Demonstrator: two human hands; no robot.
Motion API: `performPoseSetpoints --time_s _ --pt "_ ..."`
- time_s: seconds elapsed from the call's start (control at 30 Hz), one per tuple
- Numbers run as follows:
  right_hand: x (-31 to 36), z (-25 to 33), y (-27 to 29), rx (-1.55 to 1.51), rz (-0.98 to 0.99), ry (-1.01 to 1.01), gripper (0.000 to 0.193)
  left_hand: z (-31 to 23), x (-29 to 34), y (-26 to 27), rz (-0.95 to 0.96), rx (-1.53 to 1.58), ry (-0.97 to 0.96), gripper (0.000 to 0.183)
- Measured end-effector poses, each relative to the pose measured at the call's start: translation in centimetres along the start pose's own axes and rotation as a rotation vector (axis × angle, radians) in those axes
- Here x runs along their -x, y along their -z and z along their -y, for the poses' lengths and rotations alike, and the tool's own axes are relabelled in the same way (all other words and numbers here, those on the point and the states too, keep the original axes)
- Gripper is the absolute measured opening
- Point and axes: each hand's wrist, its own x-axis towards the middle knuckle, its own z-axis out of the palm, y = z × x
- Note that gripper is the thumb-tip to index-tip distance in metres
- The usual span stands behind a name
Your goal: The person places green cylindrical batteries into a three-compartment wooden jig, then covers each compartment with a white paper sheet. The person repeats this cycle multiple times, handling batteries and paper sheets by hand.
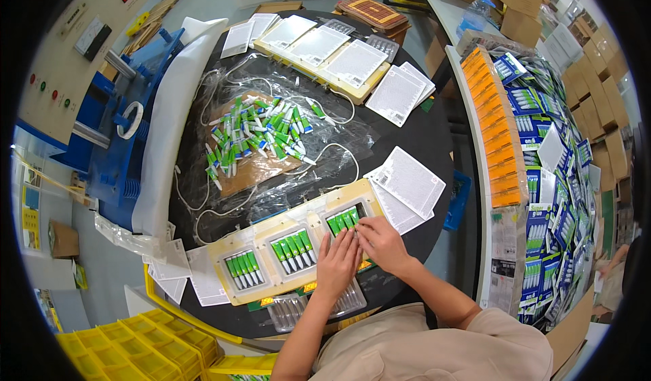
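Table (434, 133): round, dark top, beneath the tray. Press (112, 167): blue body with a pale control panel, left of and beyond the tray. Film (346, 140): clear plastic, crumpled and glossy, spread beyond the tray.

Tray (265, 260): long, rectangular, cream-yellow, with three rectangular pockets in line; it lies aslant on the near part of the table. Board (237, 181): flat brown cardboard, beyond the tray, on the film. Pile (261, 127): loose green and white tubes lying at all angles on the board. Cards (410, 181): thin, white, round-cornered, overlapping just beside the tray's right end. Blisters (288, 313): clear moulded plastic, ribbed, partly under the tray's near edge.

Left hand (337, 262): fingers nearly straight and side by side, laid over the near edge of the tray's right pocket. Right hand (383, 242): fingers bent, tips drawn together at the right side of that pocket; whether they are clamped on a tube cannot be told, the tips being partly hidden. Tubes (293, 251): slim, flattened, green with white, set side by side in all three tray pockets.
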Motion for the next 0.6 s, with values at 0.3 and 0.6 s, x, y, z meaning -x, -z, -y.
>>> performPoseSetpoints --time_s 0.3,0.6 --pt "-21.1 -8.9 -8.4 0.056 -0.099 -0.119 0.019 -2.4 -0.5 3.1 0.018 0.033 0.03 0.033" --pt "-24.9 -13.4 -11.8 0.179 0.087 -0.338 0.024 -4.7 3.7 9.3 -0.129 0.239 0.256 0.031"
